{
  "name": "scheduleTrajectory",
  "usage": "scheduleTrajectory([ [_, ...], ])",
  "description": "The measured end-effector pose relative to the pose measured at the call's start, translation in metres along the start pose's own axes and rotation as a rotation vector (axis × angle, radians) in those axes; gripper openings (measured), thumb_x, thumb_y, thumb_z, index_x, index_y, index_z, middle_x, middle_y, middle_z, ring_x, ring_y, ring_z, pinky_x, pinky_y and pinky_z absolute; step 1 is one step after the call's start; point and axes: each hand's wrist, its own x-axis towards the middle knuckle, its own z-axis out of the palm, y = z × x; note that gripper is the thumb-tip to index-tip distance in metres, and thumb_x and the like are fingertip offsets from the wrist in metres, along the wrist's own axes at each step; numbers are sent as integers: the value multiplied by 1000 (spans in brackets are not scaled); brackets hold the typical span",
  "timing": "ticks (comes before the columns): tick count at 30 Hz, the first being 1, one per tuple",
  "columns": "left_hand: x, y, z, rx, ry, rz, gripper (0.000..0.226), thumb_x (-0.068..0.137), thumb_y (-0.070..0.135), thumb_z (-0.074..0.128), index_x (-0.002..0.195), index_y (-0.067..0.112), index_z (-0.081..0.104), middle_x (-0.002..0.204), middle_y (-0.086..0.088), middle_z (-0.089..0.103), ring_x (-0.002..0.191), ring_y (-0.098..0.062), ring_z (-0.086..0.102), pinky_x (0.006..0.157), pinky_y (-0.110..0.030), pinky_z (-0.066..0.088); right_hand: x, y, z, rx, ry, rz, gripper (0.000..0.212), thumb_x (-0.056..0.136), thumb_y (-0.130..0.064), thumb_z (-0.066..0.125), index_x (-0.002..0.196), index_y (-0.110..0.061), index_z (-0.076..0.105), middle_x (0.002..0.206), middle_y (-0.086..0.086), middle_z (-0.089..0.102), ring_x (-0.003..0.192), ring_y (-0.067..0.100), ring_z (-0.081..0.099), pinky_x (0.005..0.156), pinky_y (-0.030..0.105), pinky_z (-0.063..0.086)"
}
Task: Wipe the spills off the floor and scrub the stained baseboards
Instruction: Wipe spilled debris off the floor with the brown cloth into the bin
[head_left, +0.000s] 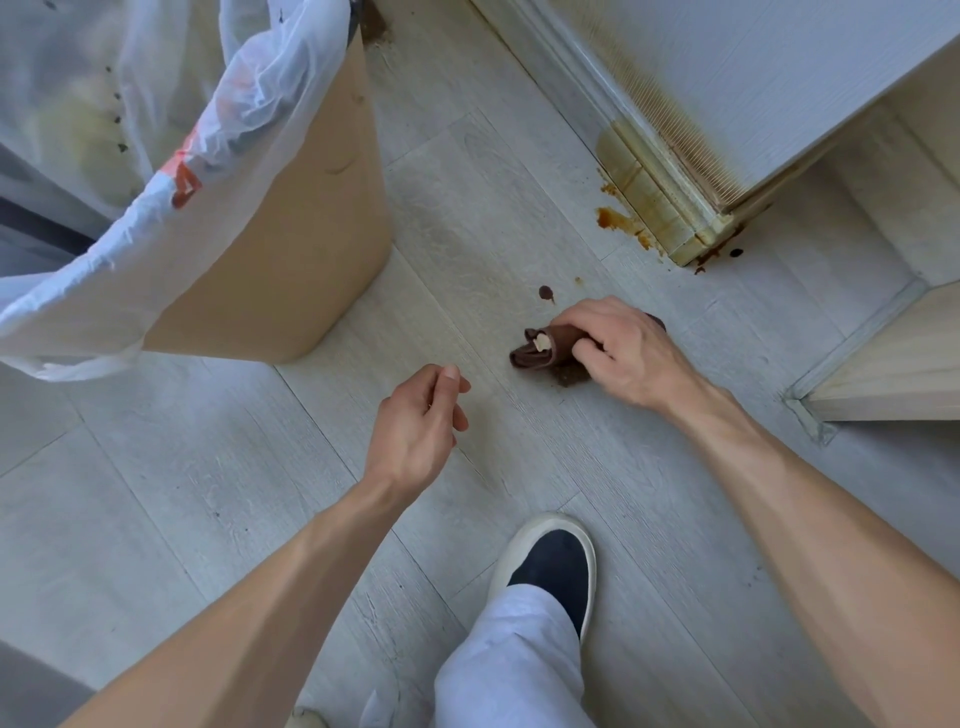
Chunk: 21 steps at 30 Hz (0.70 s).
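My right hand (626, 353) grips brown cloth (540, 353) on floor (208, 493) near stained baseboard (654, 192) — left hand (418, 421) loosely curled, holding nothing.

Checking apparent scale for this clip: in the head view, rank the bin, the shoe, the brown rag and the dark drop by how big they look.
1. bin
2. shoe, though nearer the camera
3. brown rag, partly hidden under the right hand
4. dark drop

A single wide-angle head camera looks steeply down from standing height at the floor (467, 208), taking in both forearms, one shoe (550, 566), a bin (291, 260) and the stained baseboard (654, 197) ahead.
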Motion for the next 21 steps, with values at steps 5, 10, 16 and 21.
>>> scheduleTrajectory([
  [5, -2, -1, 3, -12, -10, -3, 38, 109, 47, 39, 98, 24, 68, 74, 1, 70, 59, -6, 62, 54, -17, 46, 23, -28, 3, -137, -169, -90, 48, 91, -37, 29, 119, -26, 67, 112, -6, 66, 100, 20, 53, 88, 44, 45],
  [10, -1, -1, 2, -3, -10, 0, 38, 109, 47, 39, 97, 26, 68, 73, 2, 70, 60, -6, 62, 55, -18, 46, 5, -19, 5, -277, -260, -111, 57, 90, -44, 17, 117, -28, 65, 111, -9, 63, 103, 18, 51, 89, 47, 45],
  [16, 0, -2, 1, 8, -15, 6, 38, 109, 47, 38, 98, 26, 68, 74, 3, 71, 60, -9, 64, 60, -25, 50, -21, 4, -22, 129, 68, 107, 36, 96, -30, 37, 117, -24, 66, 109, -7, 65, 101, 16, 57, 89, 40, 47],
  [21, 2, 0, -2, 16, -14, 13, 38, 109, 47, 38, 98, 27, 68, 74, 3, 71, 60, -9, 64, 60, -26, 49, -33, 26, -47, 336, 364, 452, 34, 99, -13, 46, 119, -32, 65, 95, -16, 64, 88, -3, 57, 68, 21, 40],
])
